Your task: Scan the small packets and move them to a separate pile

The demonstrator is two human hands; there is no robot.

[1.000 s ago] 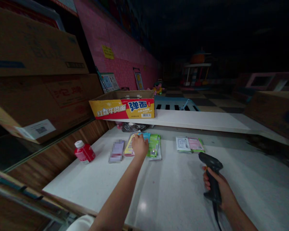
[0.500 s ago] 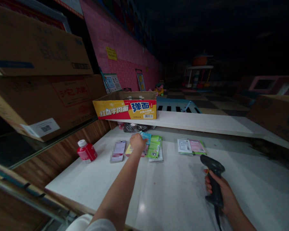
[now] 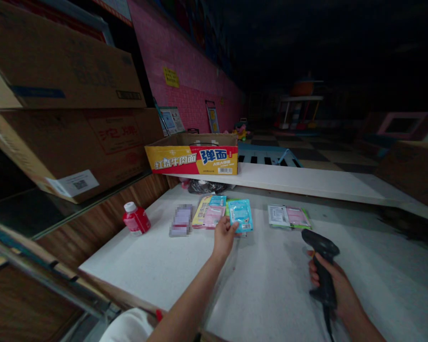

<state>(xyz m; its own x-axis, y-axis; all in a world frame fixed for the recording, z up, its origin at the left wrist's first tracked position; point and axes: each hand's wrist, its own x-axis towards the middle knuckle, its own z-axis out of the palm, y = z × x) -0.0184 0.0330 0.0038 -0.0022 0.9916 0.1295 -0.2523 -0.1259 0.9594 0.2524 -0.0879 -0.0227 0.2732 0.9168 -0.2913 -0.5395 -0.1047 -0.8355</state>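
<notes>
The white speckled counter (image 3: 271,280) carries everything. At its back edge, on a raised white ledge, sits an open yellow-and-red cardboard noodle carton (image 3: 194,159). Below it lies a loose row of flat foil sachets (image 3: 209,216), yellow, pink and green. The left hand (image 3: 224,236) has its fingers pinched on the lower left corner of a flat light-blue rectangular sachet (image 3: 241,215), which tilts up off the counter just right of that row, long axis running away from the person. The right hand (image 3: 337,285), well apart and nearer the body, is wrapped tight around the grip of a black pistol-shaped barcode scanner (image 3: 321,266), whose head points towards the sachet
</notes>
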